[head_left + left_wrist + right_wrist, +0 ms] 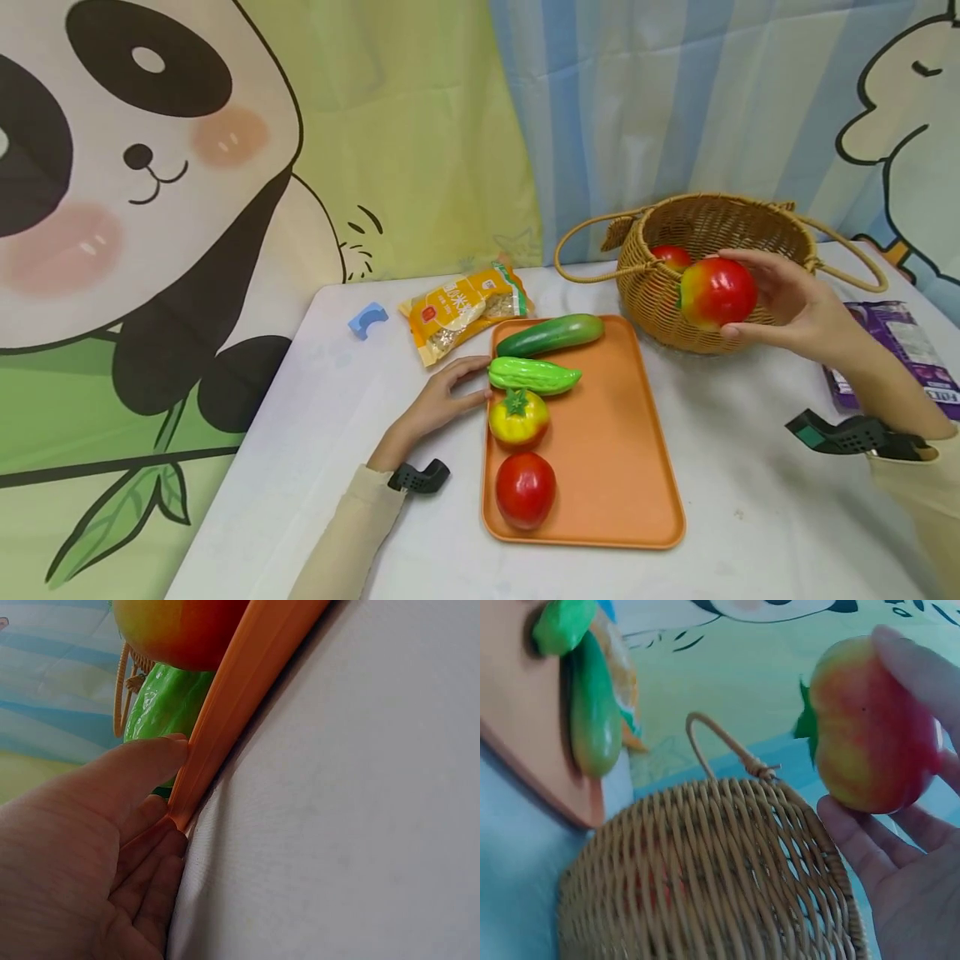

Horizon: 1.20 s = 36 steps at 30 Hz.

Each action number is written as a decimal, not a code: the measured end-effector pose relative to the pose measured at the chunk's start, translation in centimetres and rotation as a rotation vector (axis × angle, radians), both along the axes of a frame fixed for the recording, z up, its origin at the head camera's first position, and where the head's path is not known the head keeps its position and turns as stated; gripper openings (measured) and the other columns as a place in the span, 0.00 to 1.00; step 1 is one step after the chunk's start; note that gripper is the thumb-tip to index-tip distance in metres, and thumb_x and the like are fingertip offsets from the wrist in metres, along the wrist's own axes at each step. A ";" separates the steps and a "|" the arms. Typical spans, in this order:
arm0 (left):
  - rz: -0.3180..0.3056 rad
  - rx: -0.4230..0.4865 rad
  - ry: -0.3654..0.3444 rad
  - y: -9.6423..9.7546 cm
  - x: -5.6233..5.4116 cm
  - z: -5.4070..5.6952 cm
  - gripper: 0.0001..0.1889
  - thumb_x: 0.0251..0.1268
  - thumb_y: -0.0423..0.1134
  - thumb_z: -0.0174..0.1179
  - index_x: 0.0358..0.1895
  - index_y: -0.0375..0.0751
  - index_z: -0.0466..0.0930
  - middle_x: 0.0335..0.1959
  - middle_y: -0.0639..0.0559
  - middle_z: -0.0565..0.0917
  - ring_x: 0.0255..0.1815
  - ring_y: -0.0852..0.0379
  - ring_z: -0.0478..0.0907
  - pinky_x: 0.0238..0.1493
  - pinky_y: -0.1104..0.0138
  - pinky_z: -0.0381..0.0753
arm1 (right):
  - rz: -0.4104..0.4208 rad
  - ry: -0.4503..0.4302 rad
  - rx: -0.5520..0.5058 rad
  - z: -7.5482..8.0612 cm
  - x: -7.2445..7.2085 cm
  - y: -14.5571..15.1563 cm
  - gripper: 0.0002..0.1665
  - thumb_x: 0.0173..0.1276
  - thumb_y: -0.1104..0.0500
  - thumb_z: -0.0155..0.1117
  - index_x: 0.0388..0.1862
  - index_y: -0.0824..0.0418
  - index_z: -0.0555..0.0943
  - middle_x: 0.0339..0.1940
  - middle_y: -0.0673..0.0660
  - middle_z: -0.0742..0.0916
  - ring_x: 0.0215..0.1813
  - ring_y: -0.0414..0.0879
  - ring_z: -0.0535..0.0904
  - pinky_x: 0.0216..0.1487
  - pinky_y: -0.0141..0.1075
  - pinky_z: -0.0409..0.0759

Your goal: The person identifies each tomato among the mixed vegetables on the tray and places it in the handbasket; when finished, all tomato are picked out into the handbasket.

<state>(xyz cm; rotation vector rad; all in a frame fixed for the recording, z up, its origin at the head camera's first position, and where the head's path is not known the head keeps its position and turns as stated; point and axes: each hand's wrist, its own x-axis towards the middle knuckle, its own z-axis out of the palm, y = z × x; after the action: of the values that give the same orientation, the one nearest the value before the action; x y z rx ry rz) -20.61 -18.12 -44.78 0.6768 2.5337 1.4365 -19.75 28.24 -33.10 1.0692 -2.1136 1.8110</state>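
My right hand (801,310) grips a red-and-yellow tomato (718,292) with a green leafy top, thumb and fingers around its sides. In the head view it overlaps the front rim of a wicker basket (652,304), inside which another red fruit (670,256) shows. My left hand (442,404) touches the left edge of an orange tray (600,492), its thumb (161,754) against the outer wall. Along that side of the tray lie a dark green cucumber (551,335), a bright green ridged vegetable (534,376), a yellow-and-red tomato (519,419) and a red round fruit (526,491).
An orange-yellow food packet (468,308) lies behind the tray, near a small blue curved piece (367,320). To the right of the basket is a purple packet (900,354). The basket's handles stick out sideways. A printed curtain (420,125) backs the white table (292,467).
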 end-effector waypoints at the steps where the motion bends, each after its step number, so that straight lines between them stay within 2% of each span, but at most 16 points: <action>1: 0.000 -0.003 0.001 0.0 0.0 0.0 0.27 0.64 0.41 0.66 0.67 0.46 0.73 0.68 0.52 0.73 0.70 0.54 0.68 0.72 0.59 0.65 | 0.001 -0.002 -0.011 0.2 -0.1 0.1 0.50 0.47 0.89 0.64 0.71 0.71 0.63 0.68 0.53 0.74 0.64 0.39 0.73 0.58 0.22 0.74; 4: -0.002 -0.010 0.001 0.0 0.1 0.1 0.28 0.65 0.41 0.66 0.67 0.46 0.72 0.68 0.52 0.72 0.70 0.54 0.67 0.72 0.58 0.65 | -0.016 -0.013 -0.030 0.9 -0.5 0.5 0.50 0.48 0.90 0.61 0.71 0.71 0.62 0.68 0.55 0.72 0.66 0.39 0.71 0.57 0.22 0.74; 6: -0.004 -0.012 0.002 0.0 0.1 0.2 0.28 0.65 0.41 0.66 0.67 0.45 0.72 0.68 0.52 0.72 0.70 0.54 0.67 0.72 0.58 0.64 | -0.059 -0.015 -0.009 1.3 -0.9 0.6 0.50 0.49 0.91 0.59 0.72 0.69 0.63 0.69 0.55 0.72 0.66 0.38 0.71 0.56 0.21 0.74; 9: -0.007 -0.012 0.001 -0.1 0.2 0.2 0.28 0.65 0.41 0.66 0.68 0.45 0.72 0.68 0.51 0.72 0.70 0.53 0.67 0.72 0.57 0.64 | -0.148 -0.005 0.074 1.7 -1.4 0.8 0.50 0.49 0.90 0.60 0.72 0.67 0.63 0.67 0.52 0.73 0.64 0.36 0.72 0.54 0.20 0.75; 14: -0.005 -0.008 0.000 -0.1 0.2 0.2 0.28 0.65 0.40 0.66 0.67 0.45 0.72 0.68 0.51 0.72 0.70 0.54 0.67 0.72 0.58 0.64 | -0.207 0.013 0.180 2.1 -2.4 1.2 0.50 0.49 0.88 0.63 0.72 0.66 0.65 0.65 0.49 0.75 0.61 0.34 0.73 0.53 0.18 0.74; 18: -0.012 -0.007 0.008 -0.1 0.1 0.1 0.27 0.65 0.40 0.65 0.67 0.44 0.72 0.68 0.51 0.72 0.71 0.54 0.66 0.73 0.58 0.64 | -0.298 0.030 0.294 2.3 -3.2 1.9 0.49 0.50 0.83 0.68 0.71 0.61 0.68 0.61 0.41 0.76 0.56 0.29 0.75 0.48 0.14 0.74; 20: -0.016 -0.008 0.011 -0.1 0.0 0.1 0.27 0.65 0.40 0.65 0.67 0.44 0.72 0.69 0.51 0.72 0.71 0.54 0.66 0.73 0.59 0.64 | -0.328 0.011 0.322 2.3 -3.5 2.3 0.48 0.52 0.80 0.69 0.72 0.58 0.68 0.59 0.38 0.76 0.53 0.27 0.75 0.45 0.13 0.74; 25: -0.012 -0.015 0.005 -0.1 0.0 0.0 0.27 0.65 0.40 0.65 0.68 0.45 0.72 0.69 0.51 0.71 0.71 0.54 0.66 0.73 0.59 0.64 | -0.363 -0.079 0.384 2.4 -4.5 2.9 0.46 0.58 0.74 0.70 0.74 0.54 0.66 0.59 0.36 0.73 0.51 0.26 0.74 0.43 0.12 0.74; 29: -0.011 -0.010 0.006 -0.1 0.0 0.1 0.27 0.65 0.40 0.65 0.67 0.45 0.72 0.69 0.51 0.72 0.71 0.54 0.66 0.72 0.59 0.64 | -0.389 -0.150 0.455 2.6 -5.3 2.9 0.45 0.61 0.67 0.71 0.75 0.50 0.65 0.54 0.35 0.74 0.49 0.26 0.72 0.41 0.12 0.73; 36: -0.008 -0.014 0.019 0.0 -0.1 0.1 0.27 0.65 0.40 0.65 0.67 0.45 0.72 0.68 0.51 0.73 0.70 0.55 0.67 0.72 0.60 0.64 | -0.374 -0.173 0.555 3.0 -6.7 2.8 0.42 0.63 0.62 0.70 0.74 0.52 0.64 0.51 0.36 0.73 0.46 0.24 0.71 0.40 0.12 0.72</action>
<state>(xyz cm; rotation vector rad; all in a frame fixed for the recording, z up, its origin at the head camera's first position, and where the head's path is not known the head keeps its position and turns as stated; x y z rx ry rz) -20.66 -18.09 -44.72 0.6998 2.5500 1.4150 -26.41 31.08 -30.07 0.5466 -2.7822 1.2132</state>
